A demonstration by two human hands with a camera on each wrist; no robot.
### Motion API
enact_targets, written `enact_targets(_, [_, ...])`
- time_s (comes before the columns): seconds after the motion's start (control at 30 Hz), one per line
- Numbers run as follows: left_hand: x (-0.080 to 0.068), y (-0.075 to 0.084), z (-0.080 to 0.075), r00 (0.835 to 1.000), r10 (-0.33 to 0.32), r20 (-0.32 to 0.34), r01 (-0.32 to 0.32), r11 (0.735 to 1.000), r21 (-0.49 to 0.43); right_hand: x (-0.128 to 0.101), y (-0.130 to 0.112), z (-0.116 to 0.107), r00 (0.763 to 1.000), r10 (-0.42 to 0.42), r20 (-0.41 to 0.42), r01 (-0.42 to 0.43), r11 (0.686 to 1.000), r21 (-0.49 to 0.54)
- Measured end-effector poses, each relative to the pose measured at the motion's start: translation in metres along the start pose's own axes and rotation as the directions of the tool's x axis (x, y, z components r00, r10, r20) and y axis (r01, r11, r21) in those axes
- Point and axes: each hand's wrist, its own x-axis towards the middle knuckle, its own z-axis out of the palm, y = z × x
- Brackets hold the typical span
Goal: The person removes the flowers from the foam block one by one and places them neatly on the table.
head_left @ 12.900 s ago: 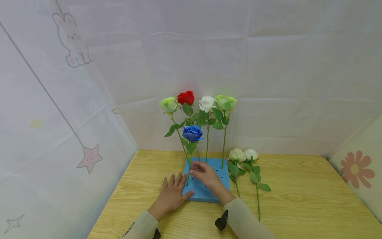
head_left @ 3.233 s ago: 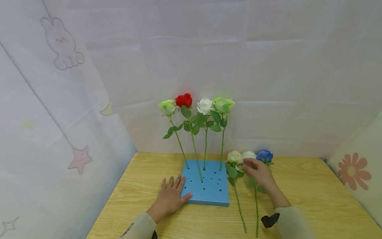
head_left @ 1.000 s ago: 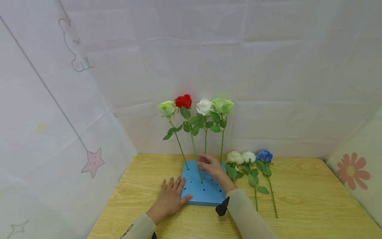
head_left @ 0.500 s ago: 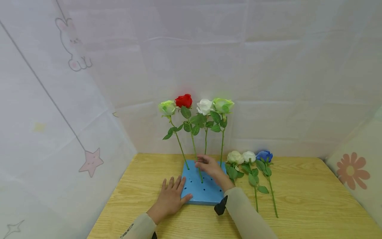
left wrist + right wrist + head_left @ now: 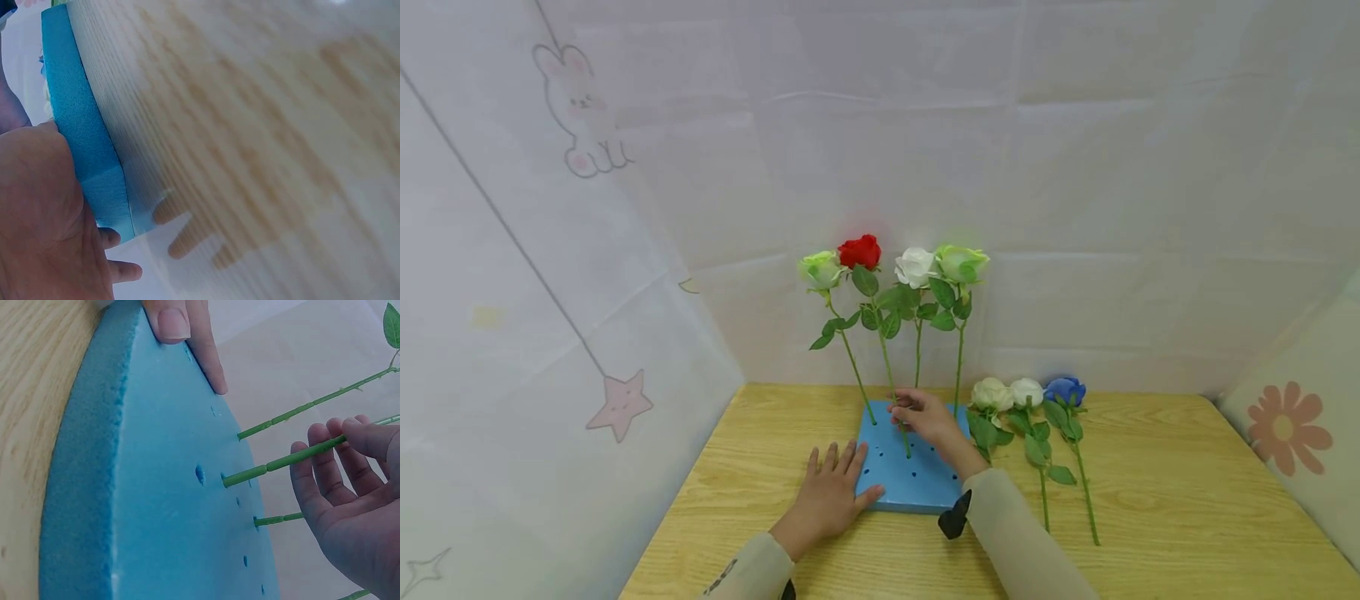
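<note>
A blue foam block [image 5: 917,487] with several holes lies on the wooden table [image 5: 1150,500]. Four roses stand in it: pale green [image 5: 820,268], red [image 5: 860,250], white [image 5: 916,265] and green [image 5: 962,262]. My right hand [image 5: 913,412] holds the red rose's stem [image 5: 269,466] low down, a little above the foam [image 5: 156,506]; its fingers [image 5: 322,469] curl round the stem. My left hand [image 5: 838,483] lies flat on the table, thumb [image 5: 181,328] on the block's left corner. In the left wrist view, my palm [image 5: 37,219] is beside the block's edge [image 5: 81,137].
Three roses lie on the table right of the block: cream [image 5: 991,393], white [image 5: 1026,392] and blue [image 5: 1065,390], stems pointing toward me. White cloth walls [image 5: 1075,208] close in the back and sides. A flower-print cushion [image 5: 1292,425] stands at far right.
The blue rose that stood in the block now lies beside the two pale ones. My right hand came back from those roses and took the red rose's stem. The left hand stayed put.
</note>
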Motion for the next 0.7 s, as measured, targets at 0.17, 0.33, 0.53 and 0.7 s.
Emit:
enact_targets(0.17, [-0.001, 0.000, -0.003, 1.000, 0.004, 0.003, -0.004, 1.000, -0.005, -0.003, -0.009, 0.000, 1.000, -0.022, -0.004, 0.022, 1.000, -0.019])
enact_targets(0.33, [-0.001, 0.000, -0.003, 1.000, 0.006, -0.002, -0.006, 1.000, -0.014, -0.006, -0.021, -0.001, 0.999, -0.039, -0.009, 0.039, 0.999, -0.018])
enact_targets(0.53, [-0.001, 0.000, -0.002, 1.000, 0.013, -0.011, -0.013, 1.000, -0.013, -0.010, -0.033, -0.002, 0.996, -0.091, 0.018, 0.091, 0.996, 0.013])
enact_targets(0.7, [0.001, -0.001, -0.001, 1.000, -0.003, 0.015, 0.003, 1.000, 0.005, -0.014, -0.046, -0.004, 0.990, -0.140, 0.025, 0.139, 0.989, 0.049])
